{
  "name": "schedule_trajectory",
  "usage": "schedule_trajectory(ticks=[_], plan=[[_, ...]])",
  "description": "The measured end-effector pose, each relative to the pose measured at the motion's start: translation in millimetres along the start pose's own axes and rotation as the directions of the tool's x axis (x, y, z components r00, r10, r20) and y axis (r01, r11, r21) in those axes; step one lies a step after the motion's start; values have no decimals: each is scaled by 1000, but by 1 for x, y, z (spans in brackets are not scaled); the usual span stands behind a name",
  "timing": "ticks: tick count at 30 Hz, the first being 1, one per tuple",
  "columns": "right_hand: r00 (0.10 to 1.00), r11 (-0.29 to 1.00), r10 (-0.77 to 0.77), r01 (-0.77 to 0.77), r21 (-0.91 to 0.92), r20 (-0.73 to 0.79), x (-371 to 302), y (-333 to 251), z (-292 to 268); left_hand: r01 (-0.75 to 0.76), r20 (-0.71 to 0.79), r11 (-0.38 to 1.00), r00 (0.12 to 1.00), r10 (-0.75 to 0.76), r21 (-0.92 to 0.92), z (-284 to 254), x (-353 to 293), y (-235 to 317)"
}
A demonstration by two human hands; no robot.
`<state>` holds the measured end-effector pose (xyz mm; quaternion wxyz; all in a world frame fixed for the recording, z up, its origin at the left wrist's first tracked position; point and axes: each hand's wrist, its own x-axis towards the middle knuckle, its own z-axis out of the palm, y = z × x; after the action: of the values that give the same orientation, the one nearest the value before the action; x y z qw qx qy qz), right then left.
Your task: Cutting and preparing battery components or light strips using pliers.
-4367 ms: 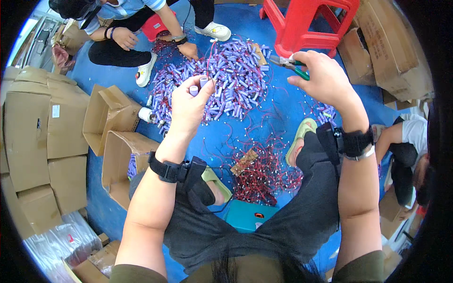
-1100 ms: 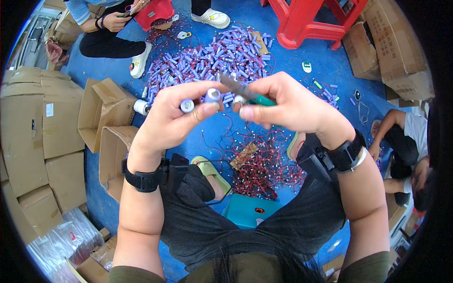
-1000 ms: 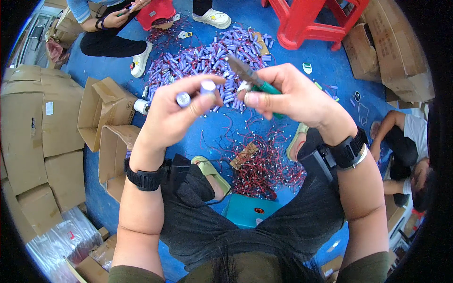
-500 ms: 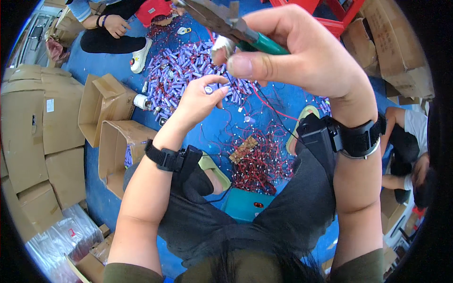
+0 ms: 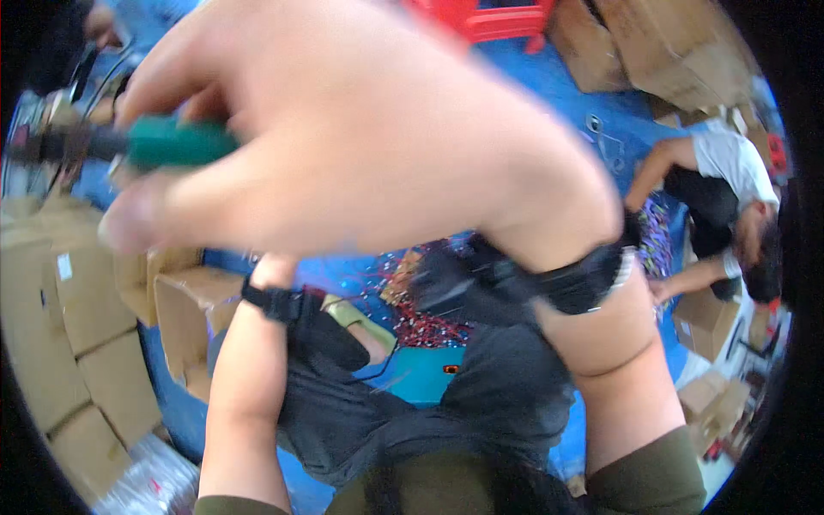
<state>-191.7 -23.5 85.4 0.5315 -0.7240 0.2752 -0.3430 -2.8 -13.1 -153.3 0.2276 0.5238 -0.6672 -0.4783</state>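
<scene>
My right hand (image 5: 369, 129) is raised close to the camera, blurred, its fingers closed round green-handled pliers (image 5: 176, 142). The dark jaws of the pliers point to the far left. Behind that hand, my left hand is hidden; only its wrist (image 5: 273, 273) and strapped forearm show, so its fingers cannot be seen. A tangle of red wires with small white ends (image 5: 425, 326) lies on the floor between my legs. Most of the floor beyond it is covered by my right hand.
Open cardboard boxes (image 5: 193, 313) and stacked cartons (image 5: 94, 292) stand at the left. A teal box (image 5: 416, 382) sits between my thighs. A red plastic stool (image 5: 506, 24) is at the far side. At the right a person (image 5: 712, 184) crouches beside purple cylinders (image 5: 657, 236).
My right hand has swung left and nearer the camera with the pliers, now covering my left hand and the purple cylinder pile. The view has shifted right, showing more of the crouching person.
</scene>
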Motion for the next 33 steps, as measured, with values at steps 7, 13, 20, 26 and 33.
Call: schedule_trajectory(ticks=[7,13,20,26,33], plan=[[892,421,432,-332,-844,-136,1,88,-14,385,-155,662,782,-604,-643,-45,-5,19],[839,442,541,-348,-827,-64,-8,82,-14,310,-288,637,696,-658,-706,-85,-24,-1],[878,879,477,-476,37,-25,31,110,22,211,-359,673,714,-601,-709,-76,-20,14],[964,656,219,-262,708,154,29,112,42,63,-295,686,871,-392,-725,-88,-39,-15],[759,431,645,-261,864,-92,31,110,44,24,-260,653,906,-335,-757,-81,-16,5]])
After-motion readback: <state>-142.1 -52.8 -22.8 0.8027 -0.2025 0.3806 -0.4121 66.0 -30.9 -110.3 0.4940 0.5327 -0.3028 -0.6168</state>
